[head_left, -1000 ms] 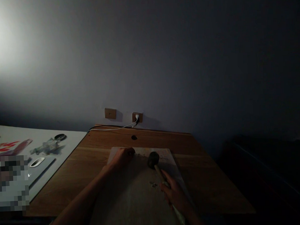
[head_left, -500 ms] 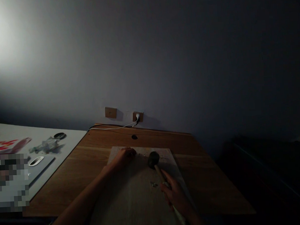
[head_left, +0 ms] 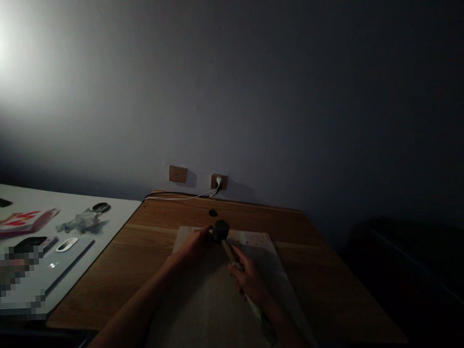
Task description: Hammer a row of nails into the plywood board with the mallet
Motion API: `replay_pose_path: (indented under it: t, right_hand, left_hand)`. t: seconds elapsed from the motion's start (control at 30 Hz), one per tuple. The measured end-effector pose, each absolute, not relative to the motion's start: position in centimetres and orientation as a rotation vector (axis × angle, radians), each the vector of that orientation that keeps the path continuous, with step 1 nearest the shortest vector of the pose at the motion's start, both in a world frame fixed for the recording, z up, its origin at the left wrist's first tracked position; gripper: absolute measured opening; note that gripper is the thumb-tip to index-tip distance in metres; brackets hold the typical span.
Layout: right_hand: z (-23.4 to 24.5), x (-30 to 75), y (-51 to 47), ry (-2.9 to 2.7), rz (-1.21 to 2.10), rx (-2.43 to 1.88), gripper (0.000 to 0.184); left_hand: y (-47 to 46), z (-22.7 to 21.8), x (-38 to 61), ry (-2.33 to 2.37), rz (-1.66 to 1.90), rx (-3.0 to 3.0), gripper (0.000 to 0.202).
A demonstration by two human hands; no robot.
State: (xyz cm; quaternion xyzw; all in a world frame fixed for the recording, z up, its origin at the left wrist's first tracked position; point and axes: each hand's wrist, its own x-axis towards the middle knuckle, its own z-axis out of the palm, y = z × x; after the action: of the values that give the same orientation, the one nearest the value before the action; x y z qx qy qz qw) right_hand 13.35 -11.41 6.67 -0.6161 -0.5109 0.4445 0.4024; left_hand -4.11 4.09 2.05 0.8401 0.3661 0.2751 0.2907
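Observation:
My right hand [head_left: 249, 277] is wrapped round the handle of a mallet [head_left: 221, 231] with a thick dark head. The mallet slants away to the left, its head over the far part of a pale wooden board [head_left: 199, 309]. Close by the head, my left hand [head_left: 198, 243] rests at the board's far left, fingertips pressed together; what they hold, if anything, is too dark to make out. Several tiny pieces [head_left: 247, 242] stand along the board's far edge, right of the mallet head.
The board lies on a brown wooden table [head_left: 321, 272] against the wall. A plugged-in cable [head_left: 187, 198] runs along its back edge. On a white table [head_left: 122, 212] to the left lie a crumpled plastic bag [head_left: 82, 222], a roll of tape [head_left: 101, 207] and a flat grey case [head_left: 72, 260].
The mallet head has moved left and away from me, up beside my left hand, with my right hand following. The view has shifted a little to the left.

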Motion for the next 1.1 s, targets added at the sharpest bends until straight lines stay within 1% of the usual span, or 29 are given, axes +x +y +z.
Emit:
replay_pose_path:
  t: [0.17, 0.47, 0.53, 0.63, 0.7, 0.73, 0.9, 1.0, 1.1]
  right_hand:
    - [6.3, 12.8, -11.2, -1.268, 1.150, -1.617, 0.072]
    - [6.0, 12.9, -11.3, -1.234, 1.154, -1.614, 0.074]
    - [6.0, 13.4, -11.7, -1.233, 1.151, -1.597, 0.073]
    - [5.7, 15.0, -13.1, -1.216, 1.137, -1.602, 0.073]
    - [5.4, 16.4, -14.2, -1.196, 1.134, -1.632, 0.075]
    - [5.2, 17.1, -14.7, -1.189, 1.131, -1.650, 0.076]
    - [4.3, 19.4, -16.6, -1.168, 1.067, -1.738, 0.071]
    - [3.8, 19.9, -16.9, -1.165, 0.971, -1.729, 0.066]
    - [3.8, 20.0, -16.8, -1.193, 0.879, -1.674, 0.059]
  left_hand:
    - [4.4, 1.6, -4.2, 0.946, 0.775, 2.225, 0.049]
    - [4.0, 2.6, -4.3, 0.976, 0.718, 2.252, 0.051]
    - [3.6, 3.0, -4.5, 1.001, 0.718, 2.283, 0.046]
    - [2.3, 4.0, -4.6, 0.981, 0.744, 2.425, 0.028]
    - [0.9, 4.7, -4.2, 0.832, 0.756, 2.565, 0.017]
    - [0.0, 5.0, -3.8, 0.720, 0.740, 2.642, 0.015]
    - [-4.5, 5.4, -0.6, 0.260, 0.556, 3.016, 0.014]
    - [-5.9, 4.9, 0.8, 0.142, 0.521, 3.156, 0.009]
    - [-6.4, 4.9, 1.2, 0.089, 0.518, 3.215, 0.008]
